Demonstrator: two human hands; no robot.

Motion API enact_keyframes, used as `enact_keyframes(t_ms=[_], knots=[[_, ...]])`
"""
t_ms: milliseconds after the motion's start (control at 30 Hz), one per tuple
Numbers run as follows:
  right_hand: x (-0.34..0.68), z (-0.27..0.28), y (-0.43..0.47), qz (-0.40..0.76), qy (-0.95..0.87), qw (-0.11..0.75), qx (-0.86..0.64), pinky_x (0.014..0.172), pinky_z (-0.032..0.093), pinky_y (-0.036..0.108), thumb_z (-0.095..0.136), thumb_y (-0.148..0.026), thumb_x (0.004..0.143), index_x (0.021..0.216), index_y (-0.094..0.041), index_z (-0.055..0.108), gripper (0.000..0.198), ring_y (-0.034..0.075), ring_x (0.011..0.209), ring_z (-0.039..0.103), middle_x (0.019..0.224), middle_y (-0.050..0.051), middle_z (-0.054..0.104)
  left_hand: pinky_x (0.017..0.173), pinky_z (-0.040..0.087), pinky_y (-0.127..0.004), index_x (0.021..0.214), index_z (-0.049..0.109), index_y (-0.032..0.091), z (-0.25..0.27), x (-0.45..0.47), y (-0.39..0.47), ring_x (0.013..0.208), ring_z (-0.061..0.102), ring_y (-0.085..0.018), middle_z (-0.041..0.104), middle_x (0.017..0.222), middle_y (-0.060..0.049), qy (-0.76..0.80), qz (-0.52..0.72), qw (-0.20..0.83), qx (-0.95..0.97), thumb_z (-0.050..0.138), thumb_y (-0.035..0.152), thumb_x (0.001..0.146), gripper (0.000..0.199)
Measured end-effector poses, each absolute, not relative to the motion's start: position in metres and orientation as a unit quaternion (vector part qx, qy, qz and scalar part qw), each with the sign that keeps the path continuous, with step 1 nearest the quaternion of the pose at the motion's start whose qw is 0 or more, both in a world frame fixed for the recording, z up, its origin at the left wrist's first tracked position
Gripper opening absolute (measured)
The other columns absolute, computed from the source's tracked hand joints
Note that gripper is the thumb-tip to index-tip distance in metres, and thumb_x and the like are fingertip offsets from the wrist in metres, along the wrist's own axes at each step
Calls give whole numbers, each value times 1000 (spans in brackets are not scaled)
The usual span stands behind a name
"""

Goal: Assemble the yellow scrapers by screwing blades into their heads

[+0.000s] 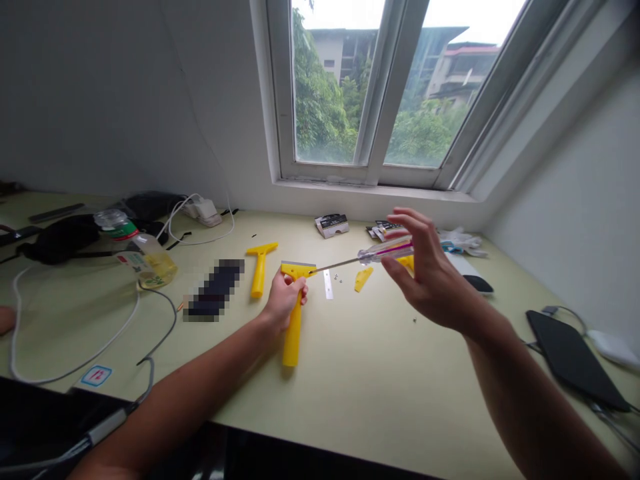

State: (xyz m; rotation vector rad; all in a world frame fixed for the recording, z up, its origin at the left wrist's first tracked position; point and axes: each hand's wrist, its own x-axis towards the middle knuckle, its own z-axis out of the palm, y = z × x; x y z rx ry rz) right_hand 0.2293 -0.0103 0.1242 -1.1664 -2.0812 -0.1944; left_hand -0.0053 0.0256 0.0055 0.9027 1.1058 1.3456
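Observation:
My left hand [286, 301] is closed around the neck of a yellow scraper [292, 337], its handle pointing toward me and a metal blade along its far edge. In my right hand [433, 280] is a screwdriver [385, 251] with a clear and purple handle, held between thumb and fingers, some fingers raised. Its shaft slants left and its tip meets the right end of the scraper's head. Right of the head lie a loose blade [328, 285], a few small screws [337, 277] and a yellow triangular plate [363, 279]. Another yellow scraper [259, 272] rests to the left.
A tilted drink bottle [140, 250], cables and a pixelated dark object [215, 291] occupy the left side. Small dark boxes [331, 225] stand near the window wall. On the right are a plastic bag [465, 241] and a black phone-like slab [575, 359]. A lone screw [415, 320] lies below my right hand.

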Motion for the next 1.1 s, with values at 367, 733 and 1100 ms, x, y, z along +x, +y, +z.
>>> enact_keyframes(t_ms=[367, 733, 1100], knots=[[236, 128, -7, -75, -808, 332, -482, 64, 52, 32, 51, -44, 92, 116, -20, 56, 34, 21, 70, 68, 83, 6, 70, 40, 37, -18, 85, 43, 20, 5, -5, 27, 52, 52, -8, 50, 70, 5, 461, 574, 564, 374, 68, 17, 69, 29], [243, 132, -8, -77, -792, 390, -463, 62, 54, 30, 63, -40, 86, 106, -20, 61, 29, 20, 72, 71, 83, 4, 73, 41, 37, -19, 86, 44, 20, 3, -6, 29, 50, 53, -8, 51, 68, 5, 440, 576, 567, 392, 70, 21, 70, 30], [214, 41, -50, -102, -830, 349, -422, 62, 49, 30, 59, -24, 89, 107, -19, 67, 21, 16, 63, 64, 77, 4, 72, 41, 39, -19, 86, 45, 19, 33, -19, 38, 49, 50, -5, 51, 76, 4, 380, 682, 525, 339, 70, 17, 68, 31]])
